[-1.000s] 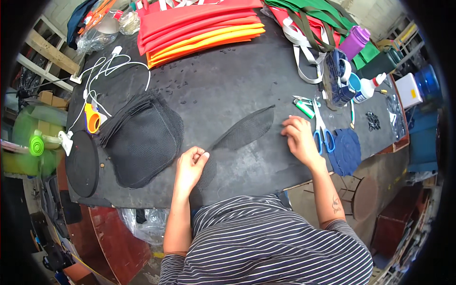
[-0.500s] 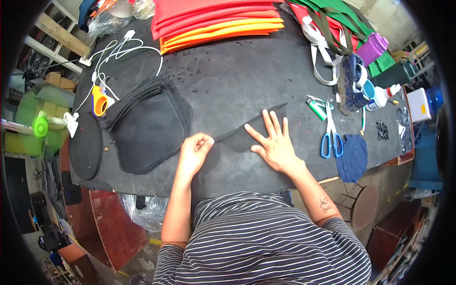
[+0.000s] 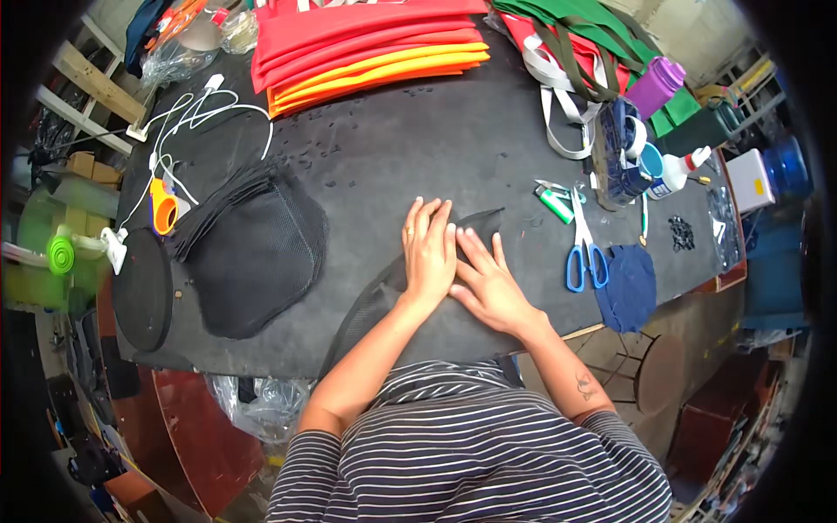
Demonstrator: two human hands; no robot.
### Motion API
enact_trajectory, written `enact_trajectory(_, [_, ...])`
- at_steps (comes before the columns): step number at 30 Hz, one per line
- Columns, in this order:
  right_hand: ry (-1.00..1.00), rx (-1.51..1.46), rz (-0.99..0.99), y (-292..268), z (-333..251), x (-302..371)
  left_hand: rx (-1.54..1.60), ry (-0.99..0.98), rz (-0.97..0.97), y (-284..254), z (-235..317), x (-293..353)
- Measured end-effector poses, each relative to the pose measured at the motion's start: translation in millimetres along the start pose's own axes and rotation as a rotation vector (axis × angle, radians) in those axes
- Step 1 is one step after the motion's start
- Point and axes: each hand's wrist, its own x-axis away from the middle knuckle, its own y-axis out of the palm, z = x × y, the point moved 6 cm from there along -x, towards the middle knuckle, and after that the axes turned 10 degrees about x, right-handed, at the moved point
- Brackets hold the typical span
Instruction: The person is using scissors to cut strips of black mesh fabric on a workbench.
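A piece of black mesh fabric (image 3: pixel 370 301) lies at the table's near edge and hangs toward my body. My left hand (image 3: pixel 429 257) rests flat on it, fingers stretched out and pointing away from me. Beside it, my right hand (image 3: pixel 493 286) presses on the same mesh with fingers spread; the fingers of both hands nearly meet. The mesh's pointed far corner shows just beyond my right fingertips. Part of the fabric is hidden under my hands and forearms. To the left lies a stack of black mesh pieces (image 3: pixel 253 261), its layered edges fanned at the upper left.
Blue-handled scissors (image 3: pixel 586 253), a green lighter (image 3: pixel 554 206) and dark blue fabric (image 3: pixel 629 288) lie at right. Red and orange folded fabric (image 3: pixel 375 57) is stacked at the back. A black disc (image 3: pixel 144 292) and an orange tape dispenser (image 3: pixel 163 207) sit at left, near white cables (image 3: pixel 196 113).
My left hand has let go of the mesh edge it pinched and moved right, opening flat beside my right hand. The right hand has shifted slightly nearer. The whole view has shifted a little.
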Motion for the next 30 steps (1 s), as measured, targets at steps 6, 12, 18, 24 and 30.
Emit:
enact_trajectory(6, [0.567, 0.194, 0.595, -85, 78, 66, -0.412, 0.109, -0.279, 24, 3, 4])
enact_trajectory(12, [0.887, 0.207, 0.269, -71, 130, 112, -0.186, 0.222, -0.250, 29, 15, 1])
enact_trajectory(18, [0.944, 0.279, 0.238, -73, 136, 112, 0.260, -0.026, -0.190, 25, 8, -18])
enact_trajectory(24, [1.026, -0.214, 0.323, -78, 160, 139, 0.645, -0.521, -0.459, 32, -24, -29])
enact_trajectory(30, [0.810, -1.182, 0.370, -79, 135, 136, 0.951, -0.747, -0.534, 28, -22, -42])
